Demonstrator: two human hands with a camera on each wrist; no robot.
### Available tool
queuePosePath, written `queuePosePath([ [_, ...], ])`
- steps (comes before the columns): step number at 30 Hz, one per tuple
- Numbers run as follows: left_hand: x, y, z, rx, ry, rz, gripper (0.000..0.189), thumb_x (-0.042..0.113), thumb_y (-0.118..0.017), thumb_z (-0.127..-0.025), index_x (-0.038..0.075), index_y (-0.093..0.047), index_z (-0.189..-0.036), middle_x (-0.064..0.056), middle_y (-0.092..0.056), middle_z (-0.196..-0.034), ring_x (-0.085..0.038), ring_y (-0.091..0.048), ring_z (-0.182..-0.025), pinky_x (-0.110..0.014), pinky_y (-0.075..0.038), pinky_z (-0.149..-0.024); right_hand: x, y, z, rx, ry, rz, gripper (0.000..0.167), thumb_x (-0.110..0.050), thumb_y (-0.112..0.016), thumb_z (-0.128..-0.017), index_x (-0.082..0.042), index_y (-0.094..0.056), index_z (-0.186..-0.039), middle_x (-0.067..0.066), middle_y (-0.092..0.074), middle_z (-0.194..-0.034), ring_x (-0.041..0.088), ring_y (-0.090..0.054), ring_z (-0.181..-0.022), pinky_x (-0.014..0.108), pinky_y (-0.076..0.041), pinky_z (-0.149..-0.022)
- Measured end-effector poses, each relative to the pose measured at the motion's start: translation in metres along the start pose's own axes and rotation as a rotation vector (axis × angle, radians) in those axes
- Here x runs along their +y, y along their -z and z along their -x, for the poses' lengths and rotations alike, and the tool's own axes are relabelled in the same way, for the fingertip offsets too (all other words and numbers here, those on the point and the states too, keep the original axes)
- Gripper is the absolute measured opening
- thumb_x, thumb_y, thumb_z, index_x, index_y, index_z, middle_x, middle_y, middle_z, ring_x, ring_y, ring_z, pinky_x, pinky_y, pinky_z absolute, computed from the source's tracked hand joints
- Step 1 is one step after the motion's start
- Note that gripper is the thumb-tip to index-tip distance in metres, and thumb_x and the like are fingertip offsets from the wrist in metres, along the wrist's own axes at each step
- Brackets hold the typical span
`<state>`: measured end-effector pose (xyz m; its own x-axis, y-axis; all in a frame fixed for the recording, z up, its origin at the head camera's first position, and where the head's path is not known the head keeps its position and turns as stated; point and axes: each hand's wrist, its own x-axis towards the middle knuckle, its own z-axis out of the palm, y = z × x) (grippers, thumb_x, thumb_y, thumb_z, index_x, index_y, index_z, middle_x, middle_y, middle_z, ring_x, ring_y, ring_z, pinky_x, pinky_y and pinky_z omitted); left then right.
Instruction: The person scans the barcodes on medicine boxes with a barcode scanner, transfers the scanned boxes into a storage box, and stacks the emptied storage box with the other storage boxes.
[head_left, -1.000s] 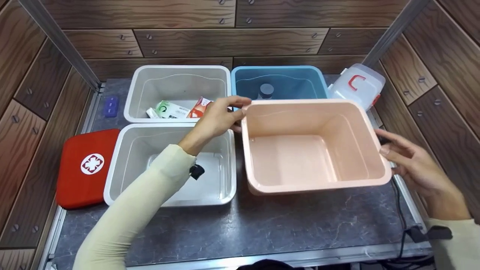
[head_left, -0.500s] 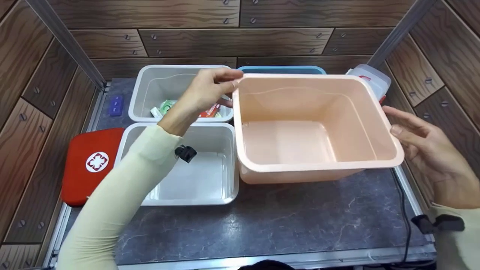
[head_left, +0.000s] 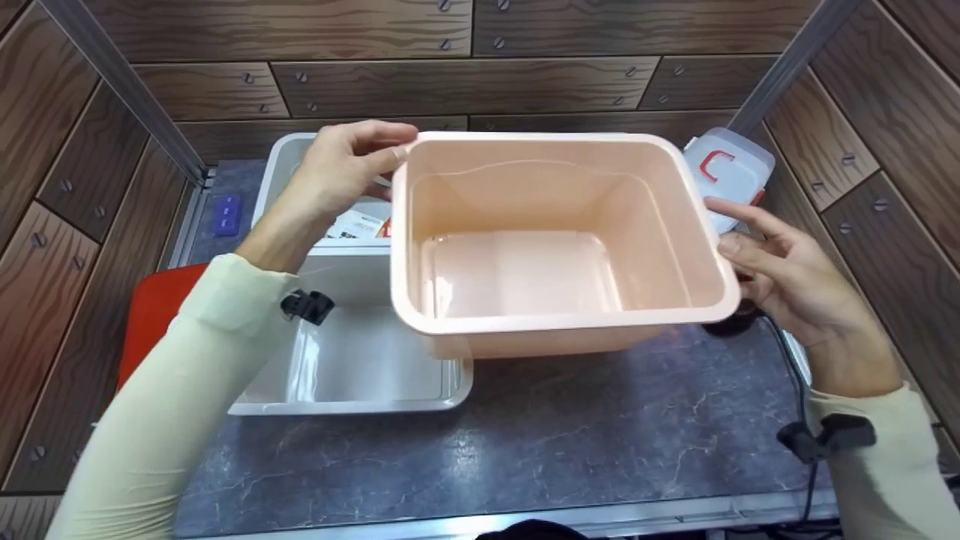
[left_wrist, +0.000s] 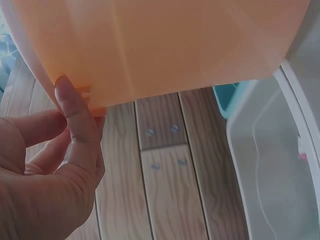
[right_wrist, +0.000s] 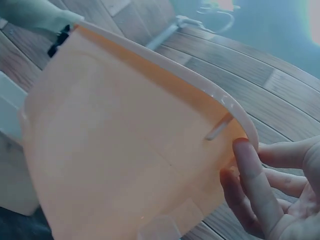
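Observation:
Both hands hold a peach plastic bin up above the table, its open top tilted toward me and nothing inside. At its back left corner, my left hand pinches the rim between thumb and fingers. My right hand grips the right side of the rim. The left wrist view shows fingertips curled against the bin's outer wall. In the right wrist view, fingers hook under the rim's corner. The bin overlaps the near grey bin in the head view.
A back grey bin holds small boxes. A blue bin is mostly hidden behind the peach one. Left lies a red case and a purple pill box; a clear lidded box leans back right. A black cable runs along the right.
The peach bin has risen off the right side and then swung left, both hands holding it throughout. It has come to cover the blue bin and part of the grey bins.

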<state>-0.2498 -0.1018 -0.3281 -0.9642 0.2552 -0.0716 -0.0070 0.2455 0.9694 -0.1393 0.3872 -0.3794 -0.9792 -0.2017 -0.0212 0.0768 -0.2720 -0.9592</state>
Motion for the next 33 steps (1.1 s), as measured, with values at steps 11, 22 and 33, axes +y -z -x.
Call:
queuePosePath([
  [11, -0.007, 0.055, 0.025, 0.099, 0.058, -0.141, 0.04, 0.02, -0.065, -0.111, 0.013, -0.067, -0.15, -0.011, -0.07, -0.147, -0.014, -0.074, -0.103, -0.025, -0.066, -0.081, 0.015, -0.059, -0.025, -0.056, -0.06, 0.086, 0.053, 0.006, -0.053, -0.11, -0.007, -0.047, -0.161, 0.008, -0.08, -0.104, 0.018, -0.081, -0.093, 0.036, -0.07, -0.07],
  [22, -0.023, 0.116, 0.051, 0.213, 0.141, -0.301, 0.042, 0.028, -0.066, -0.111, 0.016, -0.067, -0.151, 0.011, -0.075, -0.123, -0.002, -0.067, -0.095, -0.017, -0.058, -0.074, 0.036, -0.122, -0.055, -0.13, -0.126, 0.13, 0.066, 0.002, -0.062, -0.105, -0.019, -0.043, -0.165, 0.003, -0.077, -0.1, 0.018, -0.078, -0.093, 0.046, -0.07, -0.078],
  [33, -0.043, 0.161, 0.073, 0.162, 0.234, -0.494, 0.05, 0.032, -0.057, -0.114, 0.021, -0.053, -0.163, -0.005, -0.061, -0.154, -0.002, -0.06, -0.109, -0.023, -0.051, -0.085, 0.057, -0.176, -0.065, -0.267, -0.158, 0.172, 0.087, -0.005, -0.071, -0.101, -0.024, -0.027, -0.174, 0.007, -0.073, -0.103, 0.022, -0.077, -0.102, 0.048, -0.07, -0.074],
])
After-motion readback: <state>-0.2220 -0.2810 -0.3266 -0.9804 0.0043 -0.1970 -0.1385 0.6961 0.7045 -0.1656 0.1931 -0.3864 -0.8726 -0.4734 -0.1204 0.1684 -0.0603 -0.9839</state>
